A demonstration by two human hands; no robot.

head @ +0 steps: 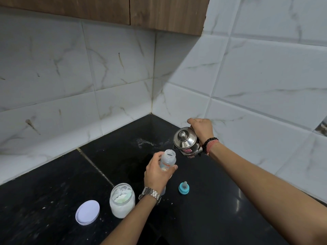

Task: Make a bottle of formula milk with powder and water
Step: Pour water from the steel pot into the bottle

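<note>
A clear baby bottle [168, 159] with its mouth uncovered stands on the black counter [53, 183], and my left hand [157, 174] is wrapped around its body. Just right of the bottle's mouth a small steel kettle [185, 141] with a knobbed lid is tilted, its spout toward the bottle. My right hand [200, 129] grips the kettle from behind. An open glass jar of white powder [122, 200] stands near my left wrist. The blue teat cap [184, 187] lies on the counter to the right of the bottle.
The jar's white lid [87, 212] lies upside down left of the jar. White tiled walls meet in a corner behind the counter, with spilled powder specks near it. A wooden cabinet [159, 13] hangs above.
</note>
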